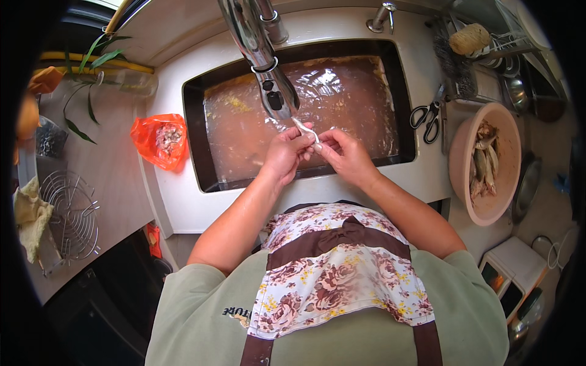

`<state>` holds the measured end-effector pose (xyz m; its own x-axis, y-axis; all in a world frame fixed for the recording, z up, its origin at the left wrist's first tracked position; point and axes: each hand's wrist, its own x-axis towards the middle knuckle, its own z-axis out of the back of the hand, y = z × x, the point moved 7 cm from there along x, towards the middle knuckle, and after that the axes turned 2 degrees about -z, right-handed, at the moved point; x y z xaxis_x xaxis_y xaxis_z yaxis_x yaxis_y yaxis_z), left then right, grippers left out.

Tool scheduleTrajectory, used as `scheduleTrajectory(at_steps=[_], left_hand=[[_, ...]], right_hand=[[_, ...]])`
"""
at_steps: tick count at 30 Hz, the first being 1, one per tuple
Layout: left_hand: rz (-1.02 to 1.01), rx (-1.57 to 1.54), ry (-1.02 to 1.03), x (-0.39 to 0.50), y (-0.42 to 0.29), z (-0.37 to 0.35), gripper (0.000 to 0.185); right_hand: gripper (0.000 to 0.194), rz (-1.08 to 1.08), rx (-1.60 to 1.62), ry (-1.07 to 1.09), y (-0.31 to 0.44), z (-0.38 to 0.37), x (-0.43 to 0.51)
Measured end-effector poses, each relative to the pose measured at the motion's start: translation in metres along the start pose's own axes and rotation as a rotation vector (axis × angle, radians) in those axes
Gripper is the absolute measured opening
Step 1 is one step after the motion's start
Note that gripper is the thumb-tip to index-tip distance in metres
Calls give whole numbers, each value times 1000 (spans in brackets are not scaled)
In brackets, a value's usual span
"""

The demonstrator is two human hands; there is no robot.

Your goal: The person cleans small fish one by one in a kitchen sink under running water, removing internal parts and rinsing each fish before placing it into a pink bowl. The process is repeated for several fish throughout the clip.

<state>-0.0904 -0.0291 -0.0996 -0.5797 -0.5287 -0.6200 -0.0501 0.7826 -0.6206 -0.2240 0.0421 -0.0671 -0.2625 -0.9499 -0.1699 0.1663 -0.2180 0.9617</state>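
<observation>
My left hand (289, 153) holds a slim pale strip (304, 127) just below the mouth of the chrome pull-out faucet (274, 87). Whether this strip is part of a small fish, or partly a stream of water, I cannot tell. Thumb and index finger of my right hand (345, 153) pinch at its near end, close against the left fingers. Both hands are over the near side of a dark sink (196, 142). Murky reddish-brown water (238, 137) fills much of it, with yellowish bits floating at the far left.
Left of the sink stands an orange plastic bag (146, 144) holding fish scraps (169, 138). Black-handled scissors (428, 120) lie to the right. Beyond them, a pink basin (501, 192) contains several fish (483, 167). A wire rack (68, 215) sits far left.
</observation>
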Motion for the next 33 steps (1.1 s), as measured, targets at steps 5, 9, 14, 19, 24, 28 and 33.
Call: scheduleTrajectory(at_steps=[5,9,14,19,24,28,33], left_hand=[[-39,23,25,-5,-2,-10,36],[-34,-11,122,-10,-8,-15,33],[-14,-38,200,-10,-8,-18,28],[27,115,187,-8,0,-12,22],[51,190,43,-4,5,-6,13],[108,180,-8,-8,7,-10,12],[67,266,-53,-12,0,-18,13]], right_hand=[[18,-97,45,6,1,10,-6],[15,-158,176,0,0,11,-8],[21,-47,232,-40,8,15,-8],[23,-198,388,52,1,14,-10],[21,-250,307,81,-3,14,-3],[21,-387,371,140,-9,11,-3],[34,-408,138,236,-7,10,-2]])
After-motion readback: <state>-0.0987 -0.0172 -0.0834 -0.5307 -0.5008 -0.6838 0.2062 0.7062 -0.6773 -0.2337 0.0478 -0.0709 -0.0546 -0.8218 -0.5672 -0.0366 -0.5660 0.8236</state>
